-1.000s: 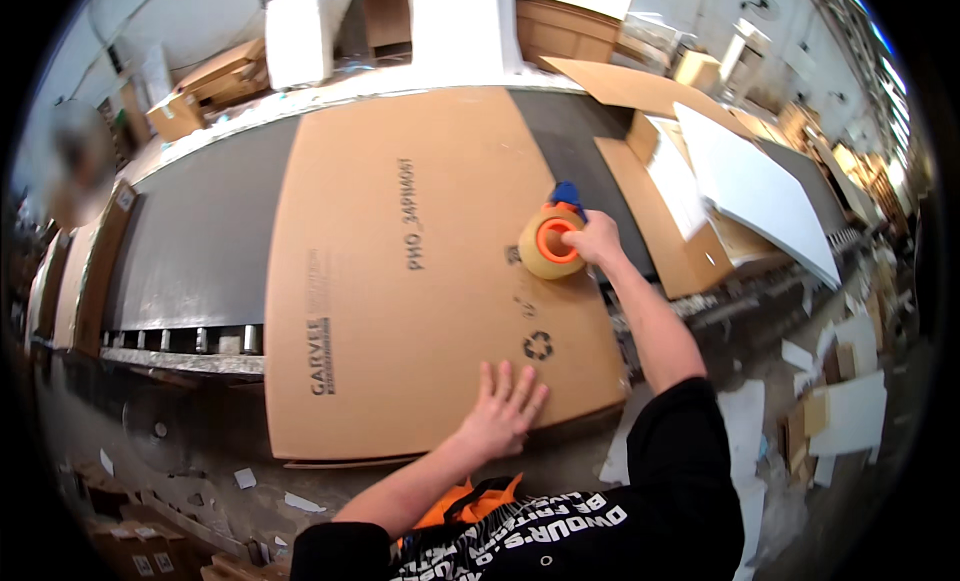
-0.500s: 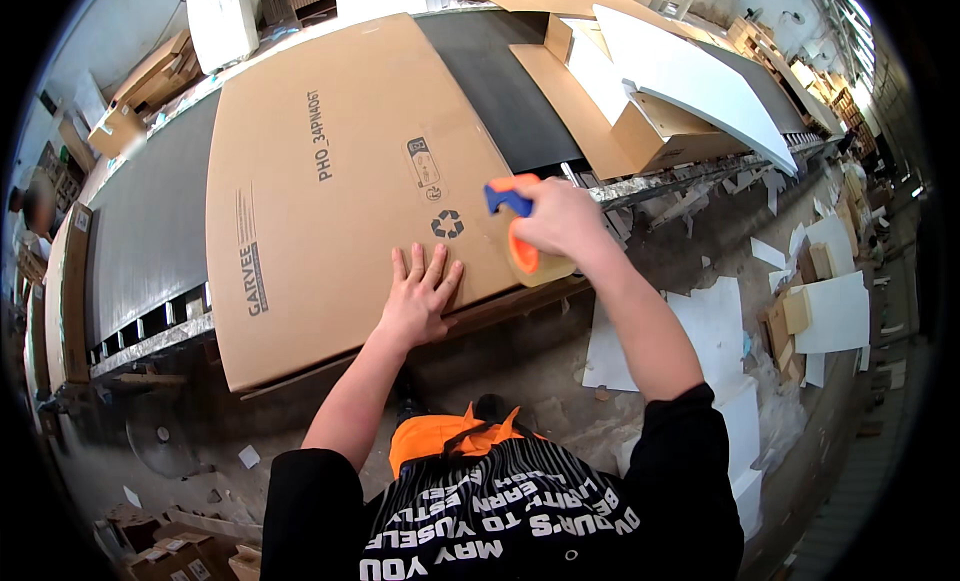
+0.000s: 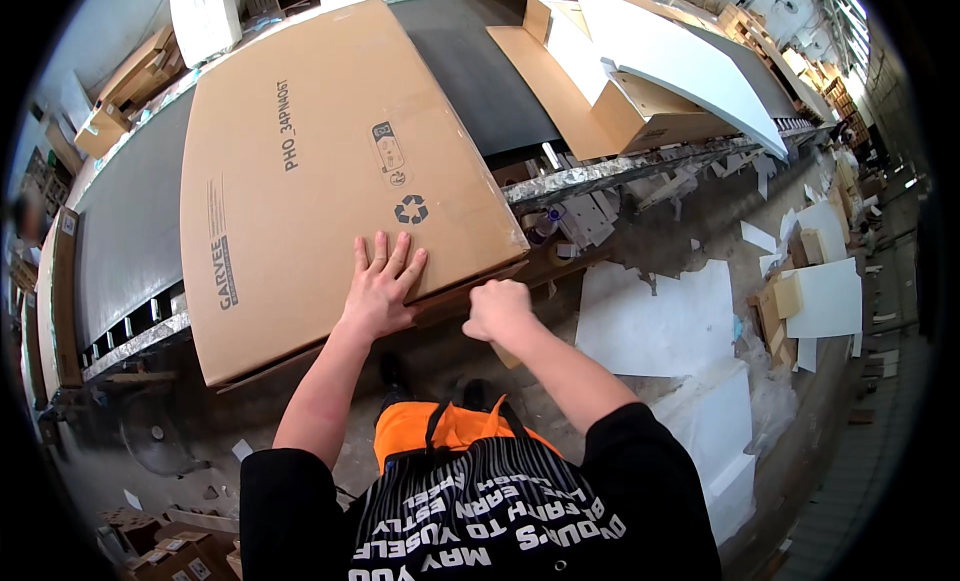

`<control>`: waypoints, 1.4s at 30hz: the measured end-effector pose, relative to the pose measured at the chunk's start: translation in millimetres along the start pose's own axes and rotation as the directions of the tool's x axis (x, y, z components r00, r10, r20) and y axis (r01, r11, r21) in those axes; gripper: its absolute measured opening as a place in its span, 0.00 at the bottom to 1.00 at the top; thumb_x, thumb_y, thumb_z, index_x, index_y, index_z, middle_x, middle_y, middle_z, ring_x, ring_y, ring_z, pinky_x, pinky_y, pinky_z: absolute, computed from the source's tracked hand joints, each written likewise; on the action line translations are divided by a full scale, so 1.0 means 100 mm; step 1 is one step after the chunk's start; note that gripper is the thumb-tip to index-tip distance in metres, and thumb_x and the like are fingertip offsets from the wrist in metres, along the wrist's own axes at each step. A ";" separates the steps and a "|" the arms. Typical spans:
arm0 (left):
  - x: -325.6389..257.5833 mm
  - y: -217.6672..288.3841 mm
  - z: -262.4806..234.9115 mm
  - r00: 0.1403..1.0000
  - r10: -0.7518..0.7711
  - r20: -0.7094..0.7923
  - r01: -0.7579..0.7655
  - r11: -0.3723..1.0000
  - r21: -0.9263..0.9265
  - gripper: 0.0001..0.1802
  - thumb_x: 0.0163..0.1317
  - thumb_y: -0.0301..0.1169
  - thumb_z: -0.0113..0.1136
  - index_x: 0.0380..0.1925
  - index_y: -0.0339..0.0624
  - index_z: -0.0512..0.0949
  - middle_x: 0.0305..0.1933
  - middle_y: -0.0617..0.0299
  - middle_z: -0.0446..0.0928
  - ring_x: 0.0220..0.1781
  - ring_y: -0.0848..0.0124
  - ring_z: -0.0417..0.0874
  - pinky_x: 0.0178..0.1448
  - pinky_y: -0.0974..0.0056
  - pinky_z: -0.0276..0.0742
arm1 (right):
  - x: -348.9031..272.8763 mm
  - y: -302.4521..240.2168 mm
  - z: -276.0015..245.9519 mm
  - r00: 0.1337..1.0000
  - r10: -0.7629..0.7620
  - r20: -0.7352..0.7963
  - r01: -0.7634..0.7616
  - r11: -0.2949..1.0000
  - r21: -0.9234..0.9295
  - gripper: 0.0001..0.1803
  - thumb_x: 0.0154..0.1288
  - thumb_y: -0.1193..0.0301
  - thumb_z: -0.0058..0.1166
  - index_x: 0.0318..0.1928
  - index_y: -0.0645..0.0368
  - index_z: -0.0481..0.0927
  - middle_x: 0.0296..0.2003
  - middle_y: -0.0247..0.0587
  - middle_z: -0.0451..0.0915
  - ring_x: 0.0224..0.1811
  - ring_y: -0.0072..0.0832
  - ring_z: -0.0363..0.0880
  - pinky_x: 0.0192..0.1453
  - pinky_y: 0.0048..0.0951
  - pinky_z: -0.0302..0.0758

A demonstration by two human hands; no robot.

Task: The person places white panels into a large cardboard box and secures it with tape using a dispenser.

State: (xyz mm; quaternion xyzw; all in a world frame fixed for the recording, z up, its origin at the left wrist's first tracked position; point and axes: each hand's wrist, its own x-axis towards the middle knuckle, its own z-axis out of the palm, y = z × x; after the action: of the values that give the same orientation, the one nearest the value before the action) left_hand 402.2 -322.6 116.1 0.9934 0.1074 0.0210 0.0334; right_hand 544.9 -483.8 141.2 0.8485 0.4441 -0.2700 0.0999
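A large flat cardboard box (image 3: 300,181) lies on the conveyor in front of me. My left hand (image 3: 381,286) rests on its top near the close edge, fingers spread flat and holding nothing. Just beyond the near right corner, my right hand (image 3: 502,309) is closed in a fist beside the box's near side. A tan piece of the tape dispenser (image 3: 507,357) shows below that fist; the rest of the tool is hidden behind the hand.
An open carton (image 3: 640,121) with white panels (image 3: 690,66) stands farther right on the conveyor belt (image 3: 480,76). Another box (image 3: 62,291) stands at the far left. White sheets (image 3: 655,316) and scraps lie on the floor to the right.
My right hand has moved down and left with the tape dispenser, from the box's right edge to its near side. My left hand stays flat on the box top.
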 end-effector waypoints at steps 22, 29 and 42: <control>-0.75 -0.59 -0.09 0.994 0.095 0.045 -0.099 0.987 0.122 0.56 0.51 0.51 0.71 0.76 0.42 0.54 0.80 0.40 0.48 0.81 0.39 0.47 0.79 0.32 0.40 | -0.94 -0.76 1.96 0.907 0.421 0.025 -0.375 0.776 0.507 0.29 0.52 0.56 0.59 0.56 0.51 0.82 0.54 0.55 0.78 0.55 0.49 0.81 0.59 0.46 0.78; -2.95 -2.21 -0.45 0.997 -0.077 0.028 0.076 0.997 0.025 0.61 0.46 0.53 0.75 0.73 0.32 0.54 0.76 0.32 0.53 0.79 0.39 0.53 0.81 0.41 0.47 | -1.45 -2.03 1.41 0.841 0.356 -0.408 -0.114 0.853 0.509 0.28 0.48 0.63 0.62 0.55 0.42 0.81 0.48 0.49 0.78 0.42 0.52 0.82 0.47 0.49 0.81; -3.08 -2.33 -0.40 0.972 -0.208 -0.113 0.172 0.948 -0.267 0.71 0.34 0.51 0.80 0.74 0.30 0.49 0.70 0.38 0.67 0.72 0.45 0.67 0.72 0.52 0.68 | -0.40 -4.07 -0.56 0.956 -0.242 -0.168 0.255 0.965 0.059 0.17 0.45 0.63 0.58 0.36 0.55 0.89 0.42 0.49 0.87 0.47 0.42 0.86 0.49 0.41 0.84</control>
State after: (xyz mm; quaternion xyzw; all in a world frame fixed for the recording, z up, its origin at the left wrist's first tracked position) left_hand 50.0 -159.2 128.8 0.9619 0.2010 0.1008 0.1555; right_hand 218.9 -250.6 237.9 0.8081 0.5426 -0.2293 -0.0043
